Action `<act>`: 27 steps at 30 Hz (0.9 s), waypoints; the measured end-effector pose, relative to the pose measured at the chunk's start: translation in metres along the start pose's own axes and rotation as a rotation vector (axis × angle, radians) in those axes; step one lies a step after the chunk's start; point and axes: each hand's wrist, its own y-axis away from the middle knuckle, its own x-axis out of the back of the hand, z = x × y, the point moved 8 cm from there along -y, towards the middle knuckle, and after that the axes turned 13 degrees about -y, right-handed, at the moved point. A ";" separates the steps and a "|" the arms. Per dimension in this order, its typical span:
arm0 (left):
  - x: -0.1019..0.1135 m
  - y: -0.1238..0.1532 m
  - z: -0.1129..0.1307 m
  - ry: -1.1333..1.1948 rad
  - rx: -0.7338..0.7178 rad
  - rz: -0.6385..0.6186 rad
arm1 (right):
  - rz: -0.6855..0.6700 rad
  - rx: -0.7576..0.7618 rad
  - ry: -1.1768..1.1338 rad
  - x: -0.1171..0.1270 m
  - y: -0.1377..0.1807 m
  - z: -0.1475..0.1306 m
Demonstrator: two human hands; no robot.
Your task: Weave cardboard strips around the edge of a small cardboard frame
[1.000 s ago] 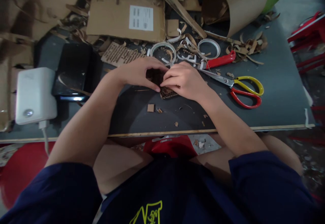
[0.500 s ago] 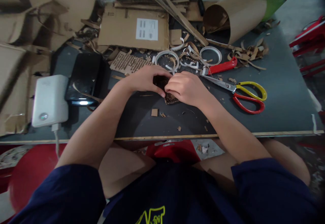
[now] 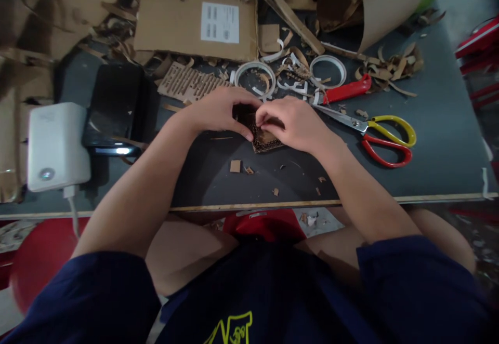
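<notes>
A small brown cardboard piece [image 3: 264, 139] with a dotted edge lies on the dark grey table [image 3: 429, 177] between my hands. My left hand [image 3: 220, 111] curls over its left side, fingers bent and pressing on it. My right hand [image 3: 294, 123] pinches the piece from the right, fingertips together at its top edge. Most of the piece is hidden under my fingers.
Yellow-and-red scissors [image 3: 374, 133] and a red-handled cutter [image 3: 345, 90] lie right of my hands. Two tape rings [image 3: 255, 76], cardboard strips and a flat box [image 3: 195, 22] lie behind. A black device [image 3: 115, 105] and a white power bank [image 3: 56, 146] sit at the left.
My right hand's fingertips have shifted up to the piece's top edge, baring more of its lower part. My left hand has stayed in place. The camera has wobbled.
</notes>
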 end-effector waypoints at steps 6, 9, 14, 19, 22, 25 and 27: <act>0.000 -0.001 0.000 -0.009 -0.006 0.001 | 0.033 -0.012 0.028 0.003 0.000 0.003; 0.001 -0.001 -0.002 -0.020 -0.010 0.021 | 0.033 -0.005 0.043 -0.002 0.000 -0.001; 0.000 -0.002 -0.003 -0.027 0.006 0.039 | 0.067 0.042 0.086 -0.003 0.002 -0.005; 0.000 -0.001 -0.003 -0.029 -0.006 0.037 | 0.130 0.071 0.139 0.012 0.005 -0.006; 0.000 -0.001 -0.006 -0.026 0.012 0.053 | 0.195 0.065 0.151 0.024 0.006 -0.005; -0.001 0.000 -0.007 -0.011 0.021 0.031 | 0.167 0.049 0.157 0.024 0.005 0.001; 0.000 0.000 -0.008 0.004 0.054 0.022 | 0.146 0.043 0.171 0.022 0.005 0.004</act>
